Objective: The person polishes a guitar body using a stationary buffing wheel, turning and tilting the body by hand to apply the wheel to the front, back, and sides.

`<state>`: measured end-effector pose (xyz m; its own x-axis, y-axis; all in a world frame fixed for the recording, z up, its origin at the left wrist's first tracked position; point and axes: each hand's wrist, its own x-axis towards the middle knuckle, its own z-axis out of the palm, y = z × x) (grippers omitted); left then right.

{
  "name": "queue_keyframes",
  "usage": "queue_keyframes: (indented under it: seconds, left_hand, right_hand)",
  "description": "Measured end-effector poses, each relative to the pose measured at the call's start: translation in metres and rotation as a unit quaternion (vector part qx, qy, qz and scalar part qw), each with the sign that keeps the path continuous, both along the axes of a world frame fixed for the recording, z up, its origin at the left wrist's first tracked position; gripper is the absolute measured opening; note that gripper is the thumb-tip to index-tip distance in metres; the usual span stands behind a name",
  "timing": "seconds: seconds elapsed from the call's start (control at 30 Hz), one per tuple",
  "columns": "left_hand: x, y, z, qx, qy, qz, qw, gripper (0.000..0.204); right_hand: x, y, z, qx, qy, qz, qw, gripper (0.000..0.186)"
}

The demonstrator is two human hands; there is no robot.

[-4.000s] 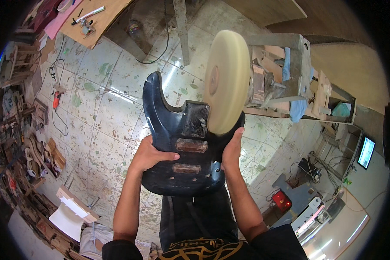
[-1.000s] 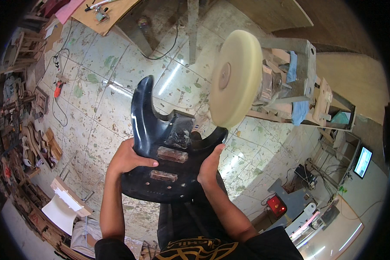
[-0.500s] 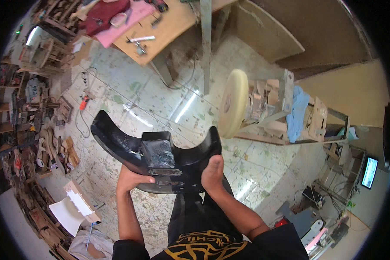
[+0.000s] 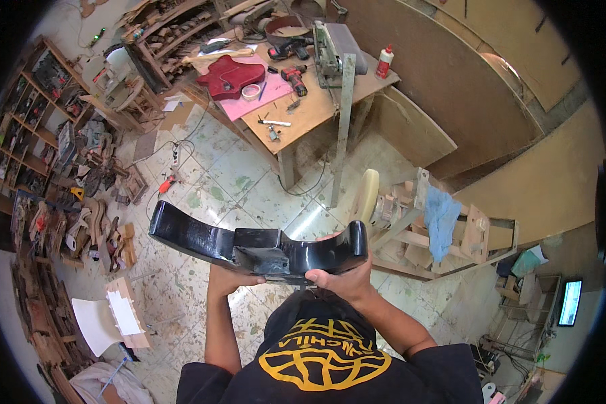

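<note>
A glossy black guitar body with two curved horns is held up in front of my torso, its edge turned toward my view. The squared block between the horns has a duller, whitish patch. My left hand grips the lower left side, with most of its fingers hidden underneath. On the right, my right hand wraps the body below the right horn, its thumb lying along the near side. Just beyond the right horn stands a pale yellow buffing wheel, apart from the body.
A wooden worktable ahead carries a red guitar body, drills, a sander and a glue bottle. A blue cloth hangs on the wheel's frame. Wood pieces and shelves line the left.
The guitar body has tipped so its slotted face is out of sight and its edge shows. My right thumb now lies along the near side. The view has tilted up, showing more of the worktable.
</note>
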<state>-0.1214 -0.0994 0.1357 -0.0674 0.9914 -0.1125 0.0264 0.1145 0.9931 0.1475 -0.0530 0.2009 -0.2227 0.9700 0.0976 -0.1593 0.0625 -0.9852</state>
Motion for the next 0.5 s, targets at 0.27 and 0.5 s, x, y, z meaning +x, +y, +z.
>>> queue_keyframes:
  seconds: [0.27, 0.5]
  left_hand:
    - [0.026, -0.031, 0.022, 0.082, 0.154, 0.094, 0.98, 0.077]
    - [0.036, -0.043, 0.029, 0.09, 0.235, 0.149, 0.956, 0.077]
  right_hand:
    - [-0.027, -0.004, 0.01, 0.066, 0.018, -0.138, 0.988, 0.085]
    - [-0.034, 0.014, -0.002, 0.047, -0.004, -0.187, 0.981, 0.071]
